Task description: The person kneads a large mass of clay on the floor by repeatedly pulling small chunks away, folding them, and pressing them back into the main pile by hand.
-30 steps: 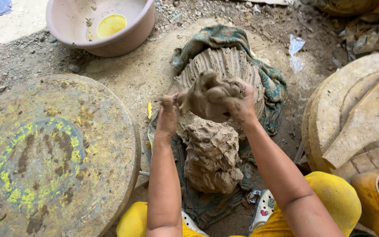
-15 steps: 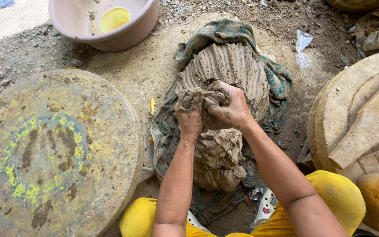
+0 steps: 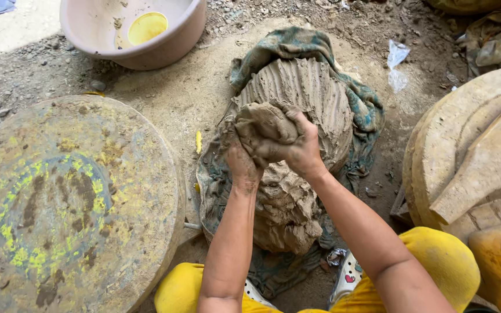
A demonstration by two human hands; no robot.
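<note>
A large grooved mound of grey-brown clay [image 3: 305,95] rests on a green cloth [image 3: 297,43] on the dirt ground. Both my hands grip a torn-off lump of clay [image 3: 265,124] just above the mound's near side. My left hand [image 3: 242,165] clasps the lump from below and the left. My right hand [image 3: 302,150] wraps it from the right, fingers over the top. More rough clay [image 3: 285,211] lies beneath my wrists. Both hands are smeared with clay.
A round stone wheel [image 3: 71,197] with yellow-green stains lies at the left. A pink basin [image 3: 175,40] holding a yellow bowl [image 3: 146,26] stands at the top. Wooden discs and planks [image 3: 476,150] are stacked at the right. My yellow-clad knees [image 3: 442,261] are at the bottom.
My hands have pulled the lump of clay from the mound and squeezed it together, shifting slightly downward and closer to each other. The view has drifted a little.
</note>
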